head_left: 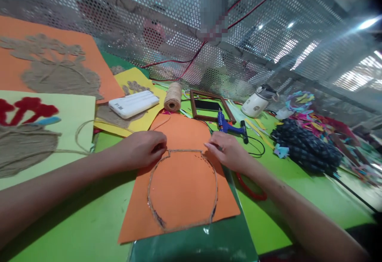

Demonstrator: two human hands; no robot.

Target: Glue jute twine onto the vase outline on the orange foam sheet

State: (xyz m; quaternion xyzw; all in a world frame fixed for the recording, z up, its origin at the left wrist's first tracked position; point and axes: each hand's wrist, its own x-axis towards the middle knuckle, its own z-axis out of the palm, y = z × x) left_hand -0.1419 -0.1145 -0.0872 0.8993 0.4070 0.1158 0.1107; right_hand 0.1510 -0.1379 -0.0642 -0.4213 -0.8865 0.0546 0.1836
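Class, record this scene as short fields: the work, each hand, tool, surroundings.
Work: jar-shaped twine outline on orange sheet
Underneath: dark green sheet
Left hand: beside the outline's upper left corner; grip unclear
Right hand: beside its upper right corner
Tool: blue glue gun, beyond the right hand
Surroundings: twine spool, brown frame, white bottle

Can't really read any text here tbh. The white slab-like device (139, 102) has small dark marks (119, 107) near one end, maybe lettering, too blurry. Prints (256, 108) on the white bottle (250, 105), same deal.
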